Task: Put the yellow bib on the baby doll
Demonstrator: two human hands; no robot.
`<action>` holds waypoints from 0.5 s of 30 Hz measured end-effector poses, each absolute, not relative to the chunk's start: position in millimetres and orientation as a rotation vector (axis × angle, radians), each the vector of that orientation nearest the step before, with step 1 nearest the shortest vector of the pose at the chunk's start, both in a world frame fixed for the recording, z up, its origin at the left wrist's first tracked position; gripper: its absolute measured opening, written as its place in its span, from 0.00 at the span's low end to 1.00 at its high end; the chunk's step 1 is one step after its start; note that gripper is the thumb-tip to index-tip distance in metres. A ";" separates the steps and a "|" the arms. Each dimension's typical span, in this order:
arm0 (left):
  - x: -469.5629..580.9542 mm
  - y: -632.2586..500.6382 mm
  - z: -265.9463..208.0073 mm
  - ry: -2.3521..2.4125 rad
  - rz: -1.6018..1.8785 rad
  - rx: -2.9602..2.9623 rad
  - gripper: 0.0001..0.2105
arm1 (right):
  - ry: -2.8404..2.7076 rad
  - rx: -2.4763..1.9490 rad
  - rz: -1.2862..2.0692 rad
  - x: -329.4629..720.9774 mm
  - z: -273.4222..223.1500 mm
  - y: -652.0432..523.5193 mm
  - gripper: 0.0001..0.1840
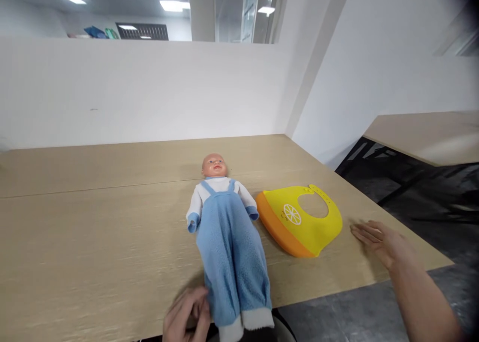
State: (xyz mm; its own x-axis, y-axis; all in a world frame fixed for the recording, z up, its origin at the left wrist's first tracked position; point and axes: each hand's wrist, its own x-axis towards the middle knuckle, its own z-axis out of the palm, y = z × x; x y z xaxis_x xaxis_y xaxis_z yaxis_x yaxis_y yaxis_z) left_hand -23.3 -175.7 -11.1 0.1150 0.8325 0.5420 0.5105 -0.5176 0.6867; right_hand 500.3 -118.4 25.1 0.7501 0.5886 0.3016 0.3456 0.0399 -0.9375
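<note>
Left hand, bottom centre-left: fingers bent beside one leg of a plastic-headed baby doll in blue fleece dungarees, face up, mid-frame (whether gripping, cannot tell). Right hand, lower right: empty, fingers extended, near a rubbery yellow bib with orange pocket. Pale wood-grain desk beneath. White wall, upper frame.
</note>
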 end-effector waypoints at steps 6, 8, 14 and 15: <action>-16.3 -155.7 2.8 1.346 1.181 2.050 0.08 | -0.380 -1.470 0.769 485.6 21.8 -109.3 0.14; -14.1 -156.5 0.0 1.352 1.178 2.066 0.08 | -0.307 -1.471 0.809 476.0 22.4 -101.9 0.11; -12.1 -159.3 -9.1 1.389 1.127 2.032 0.07 | -0.309 -1.489 0.978 442.2 32.1 -73.5 0.05; -11.7 -159.3 -9.2 1.390 1.121 2.019 0.07 | -0.318 -1.487 1.003 436.4 35.4 -69.4 0.05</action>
